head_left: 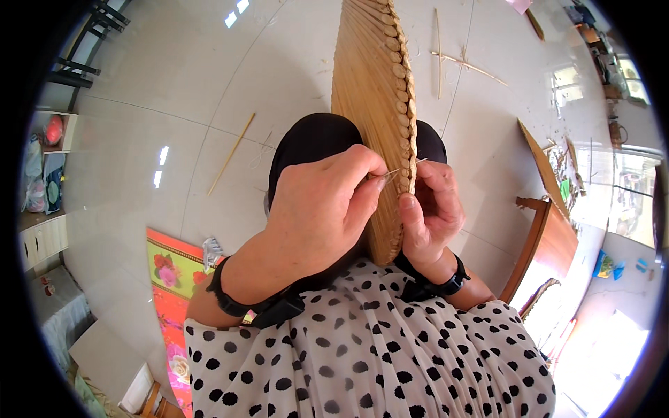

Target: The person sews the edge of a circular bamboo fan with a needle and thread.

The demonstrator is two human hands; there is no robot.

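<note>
A tan, pleated palm-leaf fan stands on edge between my knees, its braided rim turned toward me. My left hand is closed in a pinch at the fan's left face, thumb and forefinger on a thin needle. The needle runs across the rim, and a thin tip shows on the far side near my right fingers. With my right hand I grip the rim, thumb pressed on the near side and fingers curled behind. Whether thread is on the needle I cannot make out.
Thin straw-coloured sticks lie on the pale tiled floor. A red floral mat is at lower left, by a small shelf. To the right stands a brown wooden board with scraps beside it. My dark-clad knee supports the fan.
</note>
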